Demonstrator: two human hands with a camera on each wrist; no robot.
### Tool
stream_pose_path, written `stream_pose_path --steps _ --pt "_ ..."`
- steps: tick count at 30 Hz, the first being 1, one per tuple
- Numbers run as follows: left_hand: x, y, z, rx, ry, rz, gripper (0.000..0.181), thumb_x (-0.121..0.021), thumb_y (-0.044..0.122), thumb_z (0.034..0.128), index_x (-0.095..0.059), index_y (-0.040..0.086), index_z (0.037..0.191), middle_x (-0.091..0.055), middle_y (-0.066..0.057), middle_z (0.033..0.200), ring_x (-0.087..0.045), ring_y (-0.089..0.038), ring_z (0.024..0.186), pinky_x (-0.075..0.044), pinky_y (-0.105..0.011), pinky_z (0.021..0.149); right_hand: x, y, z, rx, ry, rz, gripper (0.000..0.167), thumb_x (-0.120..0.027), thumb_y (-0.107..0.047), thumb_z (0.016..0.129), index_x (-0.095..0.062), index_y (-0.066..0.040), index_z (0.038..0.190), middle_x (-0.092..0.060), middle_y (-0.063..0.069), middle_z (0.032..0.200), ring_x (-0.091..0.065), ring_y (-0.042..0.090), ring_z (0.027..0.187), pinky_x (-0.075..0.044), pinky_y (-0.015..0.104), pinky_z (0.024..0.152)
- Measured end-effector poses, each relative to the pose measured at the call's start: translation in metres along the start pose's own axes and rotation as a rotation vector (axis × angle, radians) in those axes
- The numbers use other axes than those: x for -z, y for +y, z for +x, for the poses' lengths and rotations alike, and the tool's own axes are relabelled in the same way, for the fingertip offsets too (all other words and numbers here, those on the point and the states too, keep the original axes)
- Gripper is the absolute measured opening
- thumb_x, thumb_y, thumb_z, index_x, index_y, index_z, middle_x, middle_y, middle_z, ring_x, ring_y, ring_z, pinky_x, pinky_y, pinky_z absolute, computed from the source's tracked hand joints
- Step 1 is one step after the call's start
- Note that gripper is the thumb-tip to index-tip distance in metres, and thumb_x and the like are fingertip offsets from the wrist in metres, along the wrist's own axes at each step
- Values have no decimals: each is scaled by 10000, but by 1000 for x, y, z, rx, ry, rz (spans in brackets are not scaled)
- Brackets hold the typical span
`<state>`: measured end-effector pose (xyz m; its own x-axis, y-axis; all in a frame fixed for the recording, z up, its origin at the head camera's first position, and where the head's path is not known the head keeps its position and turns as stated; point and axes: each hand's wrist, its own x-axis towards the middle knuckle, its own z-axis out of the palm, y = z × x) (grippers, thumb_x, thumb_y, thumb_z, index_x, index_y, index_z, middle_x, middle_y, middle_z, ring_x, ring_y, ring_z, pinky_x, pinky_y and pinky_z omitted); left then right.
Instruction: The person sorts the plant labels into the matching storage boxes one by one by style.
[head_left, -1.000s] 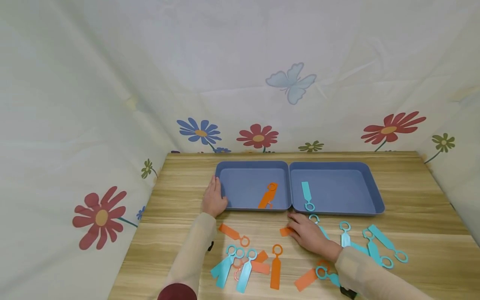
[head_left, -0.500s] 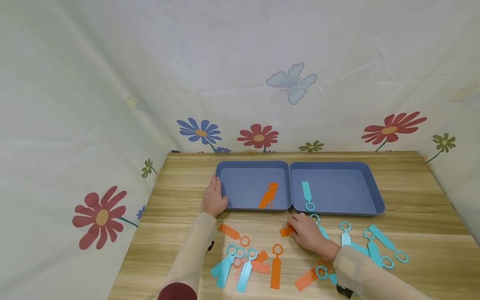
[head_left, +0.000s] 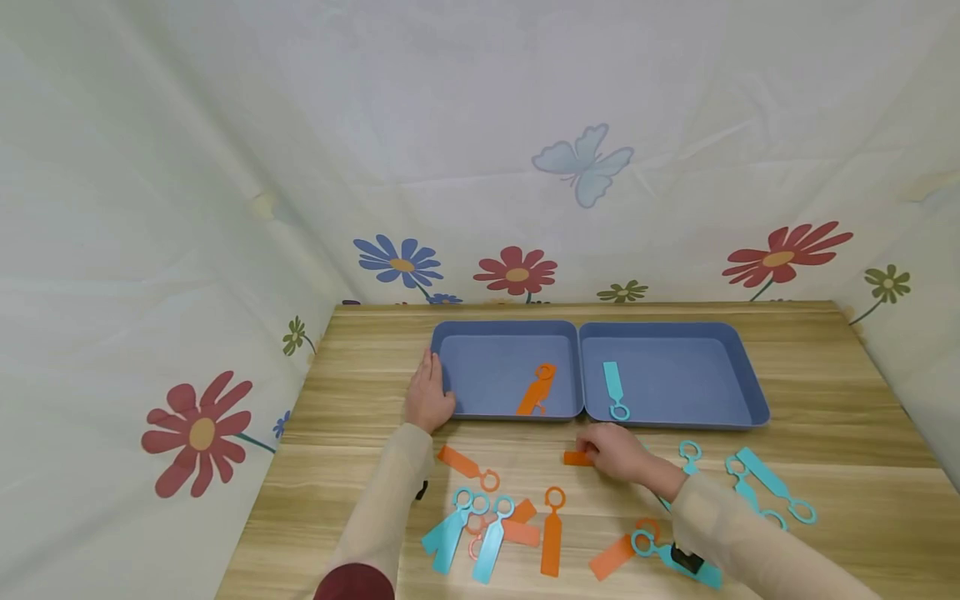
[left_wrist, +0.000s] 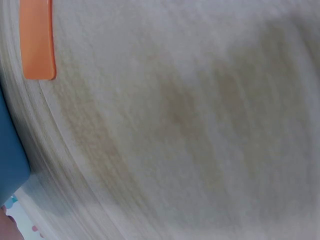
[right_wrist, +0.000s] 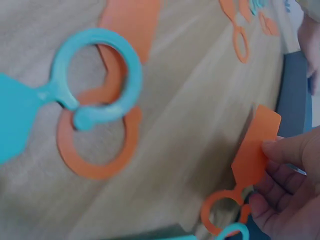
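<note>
My left hand [head_left: 429, 396] rests against the left wall of the left blue tray [head_left: 504, 327], fingers straight. Just in front of the seam between the two trays, my right hand [head_left: 618, 452] pinches an orange ring-ended tag [right_wrist: 257, 147] by its flat part, thumb on top. The tag's ring hangs below the fingers in the right wrist view, close to a turquoise ring. Overlapping orange tags [head_left: 537, 392] lie in the left tray. One turquoise tag [head_left: 613, 387] lies in the right blue tray [head_left: 675, 421].
Loose orange and turquoise tags lie across the wooden table [head_left: 360, 350]: a mixed pile [head_left: 491, 542] at front left, a lone orange tag [head_left: 551, 542], and several turquoise tags [head_left: 765, 475] at right. My right forearm covers some. A flowered curtain [head_left: 480, 167] stands behind.
My right hand has closed more tightly on the orange tag and turned it nearly level. Its forearm now covers more turquoise tags at right. The left hand has stayed put.
</note>
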<state>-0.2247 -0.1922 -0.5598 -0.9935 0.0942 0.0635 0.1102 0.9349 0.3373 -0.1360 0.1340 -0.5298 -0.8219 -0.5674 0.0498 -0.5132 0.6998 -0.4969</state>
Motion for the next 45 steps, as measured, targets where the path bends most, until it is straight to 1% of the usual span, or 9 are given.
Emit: stream_pose_path --steps 8,12,17,21,26,31,38,39,45 --pt "1 1 0 10 -2 10 722 -476 156 759 -183 -45 1388 -123 -174 1473 -182 -292 1346 -204 -381 1093 12 7 2 -30 -46 65 151 -558 28 747 -645 -84 800 -608 -4 730 -486 71 628 -408 200 552" --pt "1 1 0 11 -8 12 723 -470 166 759 -183 -45 1388 -119 -175 1474 -179 -296 1345 -205 -386 1093 17 8 2 -67 -71 92 157 -554 10 769 -652 -95 830 -619 -8 758 -490 63 634 -408 195 551" --pt "0 0 1 8 -7 17 727 -465 172 754 -184 -46 1388 -118 -176 1474 -176 -293 1347 -202 -383 1094 25 9 3 -97 -81 123 152 -552 -4 793 -654 -92 864 -632 0 792 -506 59 647 -425 200 566" --pt "-1 -2 1 -1 -1 17 725 -466 168 753 -186 -51 1385 -122 -183 1471 -182 -297 1344 -208 -386 1091 33 9 2 -110 -84 168 155 -540 -2 808 -649 -61 901 -634 28 821 -517 72 663 -438 200 580" --pt "0 -1 1 10 -22 11 721 -457 169 766 -165 -40 1392 -112 -176 1475 -172 -292 1348 -195 -386 1097 40 11 2 -98 -65 230 131 -544 11 798 -635 -32 881 -630 50 814 -546 112 702 -453 206 597" --pt "-1 -1 1 8 -18 13 721 -454 169 764 -168 -41 1391 -117 -177 1473 -174 -294 1347 -197 -386 1097 47 13 3 -134 -52 312 111 -534 14 806 -620 -20 866 -618 61 808 -542 124 714 -460 221 603" --pt "0 -1 2 8 -12 12 725 -460 170 757 -176 -42 1390 -130 -181 1470 -181 -295 1345 -202 -389 1094 53 14 6 -171 -28 330 107 -543 13 806 -623 0 876 -618 73 799 -547 134 718 -471 216 595" --pt "-1 -1 2 8 -14 12 726 -461 170 758 -175 -42 1390 -128 -179 1471 -179 -294 1346 -202 -389 1094 53 14 6 -167 -22 329 110 -541 13 807 -623 5 879 -619 78 800 -547 138 717 -470 215 594" --pt "-1 -2 2 9 -12 16 724 -461 170 761 -173 -40 1391 -121 -169 1475 -175 -284 1349 -200 -383 1096 54 16 10 -173 31 359 102 -556 8 802 -626 25 874 -623 96 786 -547 137 700 -465 208 584"
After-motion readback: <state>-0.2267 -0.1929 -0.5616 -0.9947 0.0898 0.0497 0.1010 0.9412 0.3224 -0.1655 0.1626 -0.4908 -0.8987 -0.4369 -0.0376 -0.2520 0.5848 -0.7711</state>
